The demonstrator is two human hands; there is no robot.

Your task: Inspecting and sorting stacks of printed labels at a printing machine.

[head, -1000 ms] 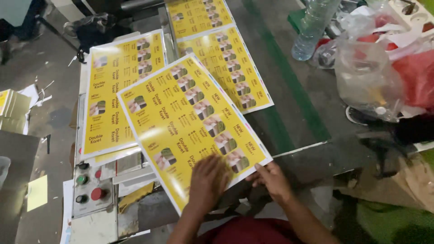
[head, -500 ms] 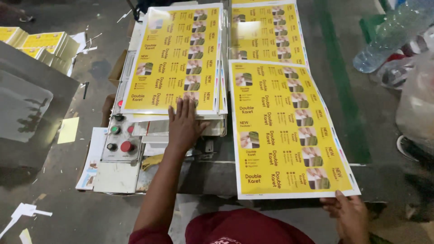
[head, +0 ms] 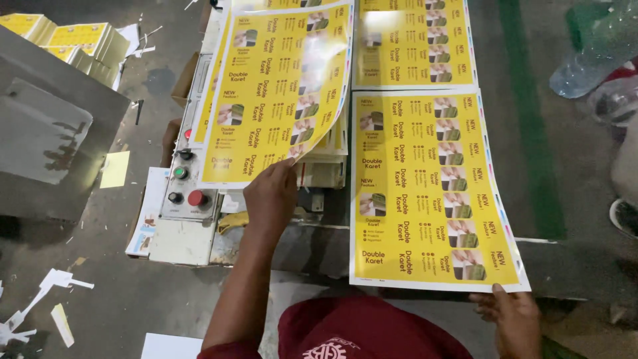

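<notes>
At the far left, small yellow stacks (head: 73,40) sit on a grey box, and white paper scraps (head: 40,299) lie on the floor below. Next comes the panel (head: 183,199) at the left edge of the bench, with a green button (head: 179,173) and a red button (head: 196,198). Half a second ago the left hand (head: 271,196) lay flat on the pile (head: 319,166) — now it has pinched the near corner of the top sheet (head: 279,86) and curled it up off the pile, so that sheet is coming free from the rest. The grip is a pinch on that corner, thumb under and fingers on top. To the right, the second sheet (head: 425,193) lies flat on the bench with its near edge hanging over the near side; it has stayed about where it was. The right hand (head: 512,319) is under its near right corner — it seems to hold that corner, but the fingers are partly hidden. Another sheet (head: 412,40) lies behind it. At the far right a clear bottle (head: 591,53) lies near the edge.
</notes>
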